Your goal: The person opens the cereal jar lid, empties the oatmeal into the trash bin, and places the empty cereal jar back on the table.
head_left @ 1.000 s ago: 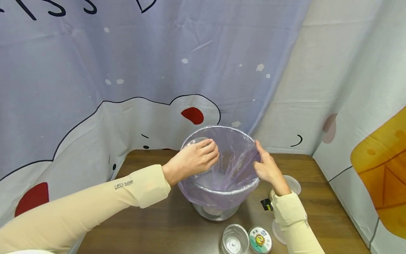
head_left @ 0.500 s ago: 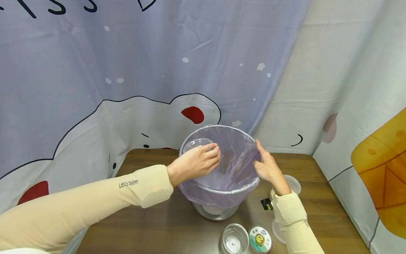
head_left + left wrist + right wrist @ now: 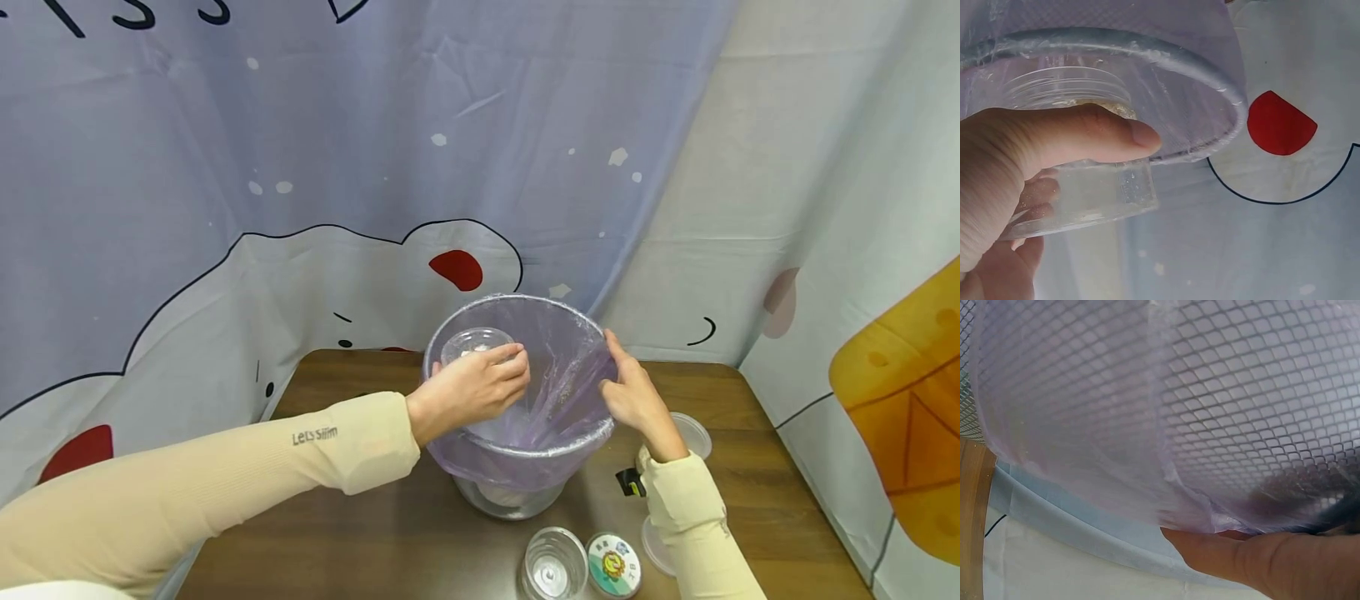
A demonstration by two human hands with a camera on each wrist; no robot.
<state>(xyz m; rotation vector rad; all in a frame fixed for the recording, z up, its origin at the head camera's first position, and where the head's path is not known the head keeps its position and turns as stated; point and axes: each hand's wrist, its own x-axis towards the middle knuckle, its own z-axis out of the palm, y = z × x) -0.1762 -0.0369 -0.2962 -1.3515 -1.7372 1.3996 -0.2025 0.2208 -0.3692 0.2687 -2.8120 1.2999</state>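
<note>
My left hand (image 3: 474,390) holds a clear plastic jar (image 3: 477,337) over the mouth of a wire-mesh wastebasket (image 3: 517,507). The left wrist view has the thumb lying across the jar's side (image 3: 1100,190), below its threaded neck, and some pale brownish matter shows inside. A thin purple bin bag (image 3: 573,358) lines the basket and folds down over its rim. At the right of that rim, my right hand (image 3: 636,402) grips edge and bag together, index finger along the outside. Mesh shows through the bag (image 3: 1072,437) in the right wrist view, the fingers partly hidden.
In front of the basket on the wooden table (image 3: 337,533) stand an uncovered clear jar (image 3: 557,568) and one with a printed lid (image 3: 615,568). Clear lids (image 3: 693,435) and a small black item (image 3: 630,482) lie by the right forearm. A printed curtain (image 3: 360,150) hangs behind.
My left hand has shifted slightly right and down, and the jar has turned from a strong tilt to more upright, its round opening now showing. The right hand stays on the rim.
</note>
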